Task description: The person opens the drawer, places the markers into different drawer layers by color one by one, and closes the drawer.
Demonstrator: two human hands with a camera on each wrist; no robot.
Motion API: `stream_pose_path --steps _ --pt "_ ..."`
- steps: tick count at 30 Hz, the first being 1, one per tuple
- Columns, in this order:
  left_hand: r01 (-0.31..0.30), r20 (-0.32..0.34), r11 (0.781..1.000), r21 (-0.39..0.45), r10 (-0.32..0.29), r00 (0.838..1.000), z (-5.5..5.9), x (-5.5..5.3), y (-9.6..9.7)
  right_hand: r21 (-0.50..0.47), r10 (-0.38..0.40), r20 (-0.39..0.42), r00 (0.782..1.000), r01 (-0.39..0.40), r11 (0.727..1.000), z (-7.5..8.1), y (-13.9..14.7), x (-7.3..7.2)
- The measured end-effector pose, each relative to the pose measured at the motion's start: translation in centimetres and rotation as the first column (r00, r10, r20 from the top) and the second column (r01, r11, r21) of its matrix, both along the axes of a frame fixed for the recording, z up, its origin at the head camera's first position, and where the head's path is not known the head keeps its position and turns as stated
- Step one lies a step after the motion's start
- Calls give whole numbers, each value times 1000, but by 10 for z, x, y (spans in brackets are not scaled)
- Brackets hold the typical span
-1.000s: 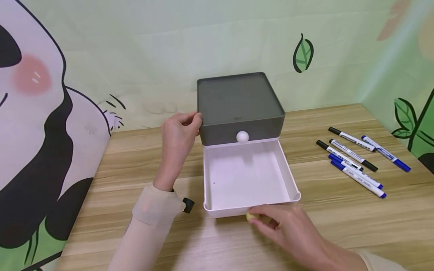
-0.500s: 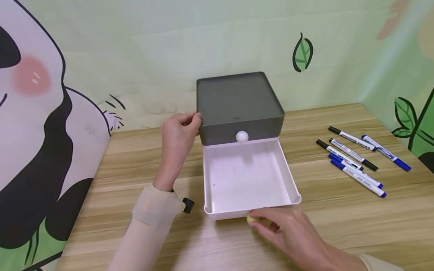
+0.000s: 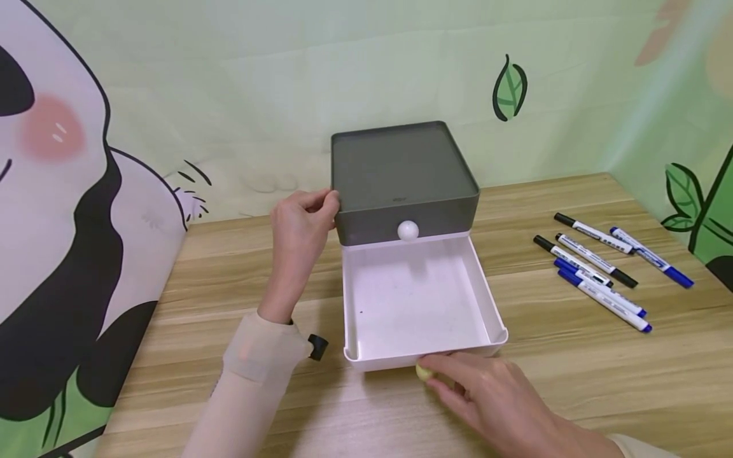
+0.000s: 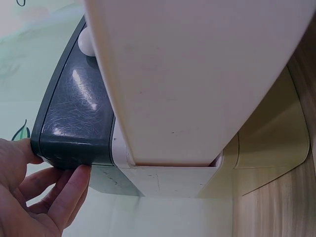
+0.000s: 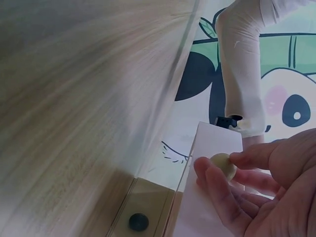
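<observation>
A stacked drawer box stands on the wooden table. Its top section (image 3: 405, 166) is dark grey with a white knob (image 3: 408, 230). Below that, a white drawer (image 3: 424, 299) is pulled well out and holds nothing but a tiny dark speck. My left hand (image 3: 303, 232) grips the left front corner of the grey section; in the left wrist view its thumb lies at the top edge and the fingers press the side. With thumb and fingers, my right hand (image 3: 504, 401) pinches the pale yellow knob (image 5: 223, 166) on the white drawer's front.
Several black- and blue-capped markers (image 3: 598, 273) lie right of the box. Under the white drawer, a tan drawer (image 4: 271, 133) shows in the left wrist view; its dark knob (image 5: 138, 222) appears in the right wrist view. A panda-printed backdrop (image 3: 258, 95) rises behind the table.
The white drawer has come very slightly toward me, and my right hand has shifted a little the same way with its knob. My left hand has kept its place at the corner.
</observation>
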State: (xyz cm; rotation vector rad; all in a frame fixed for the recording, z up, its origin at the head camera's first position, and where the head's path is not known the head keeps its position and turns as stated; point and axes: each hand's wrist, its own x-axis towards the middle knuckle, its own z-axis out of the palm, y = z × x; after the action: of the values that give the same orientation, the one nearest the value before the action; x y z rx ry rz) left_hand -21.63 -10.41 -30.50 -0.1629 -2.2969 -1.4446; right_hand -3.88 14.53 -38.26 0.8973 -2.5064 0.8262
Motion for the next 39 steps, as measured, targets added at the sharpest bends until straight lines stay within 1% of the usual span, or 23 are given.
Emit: stream_pose_path --steps 5,9,12,16,20,23,28,35,39 --pt "7 -5 1000 -3 -7 1000 -1 0 0 32 -7 57 998 5 999 5 3 4" --pt "9 -5 1000 -4 -9 1000 -1 0 -1 1 -9 11 1000 9 1000 9 7 6" --pt "7 0 1000 -5 -7 1000 -1 0 -1 -33 -28 4 1000 28 999 13 10 7" --pt "6 7 1000 -4 -6 1000 -1 0 -1 -40 -100 66 993 103 994 22 14 10" --pt "6 10 1000 -5 -6 1000 -1 0 -1 -22 -190 104 976 193 981 32 21 12" --pt "5 9 1000 -6 -5 1000 -1 0 -1 -21 -239 90 967 241 970 38 28 10" --pt "5 5 1000 -8 -5 1000 -1 0 0 -22 -290 30 956 291 956 44 41 5" --pt "9 9 1000 2 -9 1000 0 1 0 16 -340 43 939 340 940 47 62 -3" --pt "5 6 1000 -2 -5 1000 0 0 0 29 -360 6 933 360 932 47 75 -9"
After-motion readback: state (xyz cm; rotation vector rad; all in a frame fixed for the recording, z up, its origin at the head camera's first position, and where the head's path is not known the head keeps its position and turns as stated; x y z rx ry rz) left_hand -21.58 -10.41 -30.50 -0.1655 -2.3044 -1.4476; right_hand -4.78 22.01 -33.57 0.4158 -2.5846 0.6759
